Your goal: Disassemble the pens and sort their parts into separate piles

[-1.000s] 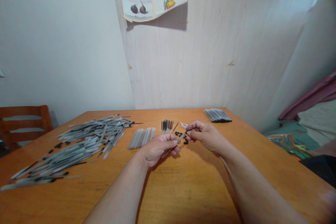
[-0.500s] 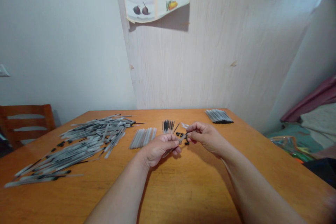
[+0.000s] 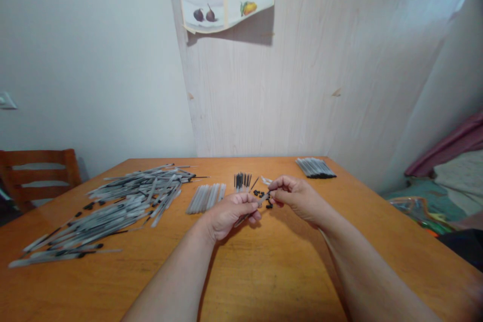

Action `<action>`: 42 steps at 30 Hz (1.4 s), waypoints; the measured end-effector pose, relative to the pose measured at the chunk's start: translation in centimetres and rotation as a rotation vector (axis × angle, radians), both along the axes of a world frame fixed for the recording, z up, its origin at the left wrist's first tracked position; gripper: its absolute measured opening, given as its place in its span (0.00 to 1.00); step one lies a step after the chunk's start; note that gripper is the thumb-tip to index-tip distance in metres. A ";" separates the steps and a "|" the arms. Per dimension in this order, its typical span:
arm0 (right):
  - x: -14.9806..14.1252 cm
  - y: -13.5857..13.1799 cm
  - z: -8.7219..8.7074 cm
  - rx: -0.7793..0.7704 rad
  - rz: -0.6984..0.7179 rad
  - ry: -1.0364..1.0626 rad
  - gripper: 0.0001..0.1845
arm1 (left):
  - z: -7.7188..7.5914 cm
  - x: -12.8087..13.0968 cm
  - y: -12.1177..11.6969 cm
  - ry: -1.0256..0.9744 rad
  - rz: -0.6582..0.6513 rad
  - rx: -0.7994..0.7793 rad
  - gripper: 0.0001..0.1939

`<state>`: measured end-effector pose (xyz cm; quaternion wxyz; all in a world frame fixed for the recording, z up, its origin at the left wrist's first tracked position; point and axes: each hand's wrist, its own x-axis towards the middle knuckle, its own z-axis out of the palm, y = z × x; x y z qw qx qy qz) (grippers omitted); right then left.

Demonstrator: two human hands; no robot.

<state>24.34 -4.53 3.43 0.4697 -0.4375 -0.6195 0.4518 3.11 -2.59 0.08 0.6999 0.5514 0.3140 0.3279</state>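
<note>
While our left hand [image 3: 233, 212] holds a pale pen tube [image 3: 263, 199] between thumb and fingers, our right hand [image 3: 291, 194] comes in narrow at the two o'clock end, pinched on a small dark piece [image 3: 269, 194]. Whether that piece sits in the tube or only against it, we can't tell; it's tiny. So the tube's right between our hands, just above the bench [image 3: 260, 271], slanting from eight o'clock to two.

What does this call for? We'd keep the left grip close to the working end so nothing bends, line both hands along one straight axis, and press gently rather than twist at an angle. Those little black caps [image 3: 258, 193] lie just beyond our fingers at twelve, easy to knock, so wrists stay high!

Round the clock from our hands: a loose pile of pens [image 3: 132, 201] at nine, a row of clear tubes [image 3: 206, 198] near ten, thin black refills [image 3: 242, 181] at eleven, and a tidy row of pens [image 3: 315, 168] at two.
</note>
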 end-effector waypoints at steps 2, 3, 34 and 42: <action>0.0 -0.1 0.1 -0.005 -0.003 -0.014 0.10 | 0.0 0.0 0.0 0.001 -0.001 0.007 0.17; -0.1 -0.1 0.2 -0.006 -0.003 -0.021 0.10 | 0.0 0.0 0.0 0.002 0.000 0.012 0.17; 0.3 -0.1 -0.2 -0.055 0.073 -0.049 0.16 | 0.0 0.2 -0.1 -0.009 0.014 0.016 0.16; 0.2 0.0 -0.2 -0.062 0.068 -0.080 0.18 | 0.0 0.1 -0.1 -0.006 0.008 0.023 0.17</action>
